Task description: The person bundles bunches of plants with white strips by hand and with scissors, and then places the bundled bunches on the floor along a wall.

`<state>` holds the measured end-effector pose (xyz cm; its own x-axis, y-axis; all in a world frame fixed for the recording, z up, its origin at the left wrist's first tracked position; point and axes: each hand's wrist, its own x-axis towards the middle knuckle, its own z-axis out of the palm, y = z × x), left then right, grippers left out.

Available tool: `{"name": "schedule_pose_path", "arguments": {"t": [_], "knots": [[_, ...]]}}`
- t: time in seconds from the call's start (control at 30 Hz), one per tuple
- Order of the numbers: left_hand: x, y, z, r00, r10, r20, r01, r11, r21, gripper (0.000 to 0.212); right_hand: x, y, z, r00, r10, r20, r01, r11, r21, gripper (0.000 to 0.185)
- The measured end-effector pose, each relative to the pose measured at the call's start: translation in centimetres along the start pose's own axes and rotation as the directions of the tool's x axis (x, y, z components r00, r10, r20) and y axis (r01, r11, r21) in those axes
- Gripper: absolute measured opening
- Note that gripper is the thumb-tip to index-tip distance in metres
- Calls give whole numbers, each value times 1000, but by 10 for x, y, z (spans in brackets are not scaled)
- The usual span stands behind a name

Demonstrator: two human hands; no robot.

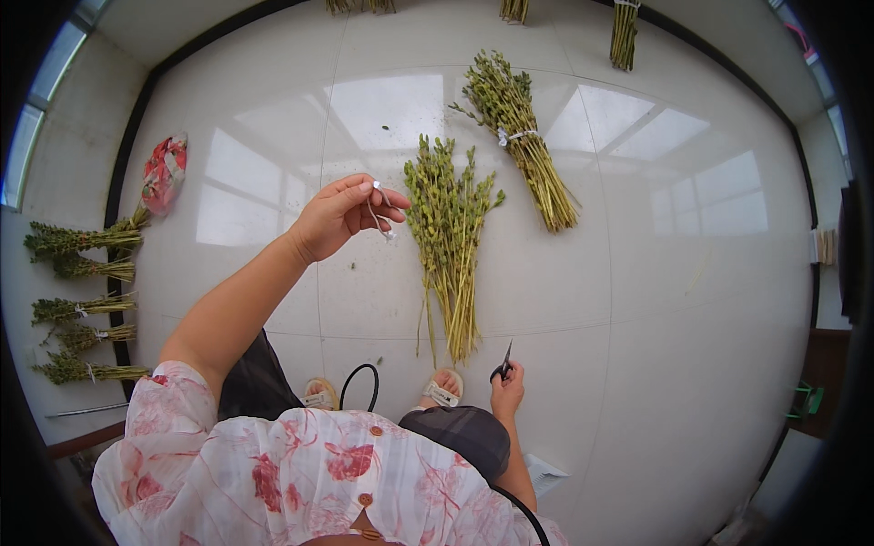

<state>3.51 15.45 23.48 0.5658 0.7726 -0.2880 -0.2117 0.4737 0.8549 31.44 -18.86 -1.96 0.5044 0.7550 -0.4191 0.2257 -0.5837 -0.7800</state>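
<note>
My left hand point(345, 215) is raised in front of me, pinching a thin whitish tie point(372, 217) that hangs in a loop with knotted or crumpled ends. Low at my right side, my right hand point(507, 389) holds a pair of scissors point(504, 365), with the dark handles in the fingers and the point facing away from me. Between the hands a loose bunch of leafy stems point(450, 252) lies on the floor, its cut ends towards my foot. Beyond it to the right rests a bundle of similar stems point(522, 140), bound by a white tie point(517, 136) around its middle.
Several leafy bundles point(85, 308) lean along the left wall, near a red patterned bag point(164, 174). Another tied bundle point(624, 37) stands by the far wall. A white packet point(543, 474) lies by my right forearm. Leaf bits are scattered on the glossy tiled floor point(676, 273).
</note>
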Motion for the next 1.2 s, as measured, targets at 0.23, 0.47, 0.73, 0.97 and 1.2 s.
{"name": "schedule_pose_path", "arguments": {"t": [0.23, 0.47, 0.73, 0.97, 1.2], "knots": [[4, -15, 32, 999, 41, 35, -43, 997, 71, 20, 33, -264, -24, 495, -489, 718, -169, 757, 632, 54], [-4, -20, 52, 991, 81, 103, -82, 997, 4, 21, 25, -316, 0, 415, -532, 738, -158, 756, 635, 46], [-11, -33, 58, 991, 87, 105, -85, 996, -16, 21, 24, -319, 2, 487, -499, 717, -71, 795, 602, 41], [-11, -42, 60, 983, 107, 148, -164, 872, 462, 20, 30, -313, 12, 626, -577, 525, -66, 631, 773, 43], [-41, -81, 39, 994, -27, 104, -13, 930, 368, 23, 75, -312, -32, 902, -418, 110, 210, 646, 734, 43]]}}
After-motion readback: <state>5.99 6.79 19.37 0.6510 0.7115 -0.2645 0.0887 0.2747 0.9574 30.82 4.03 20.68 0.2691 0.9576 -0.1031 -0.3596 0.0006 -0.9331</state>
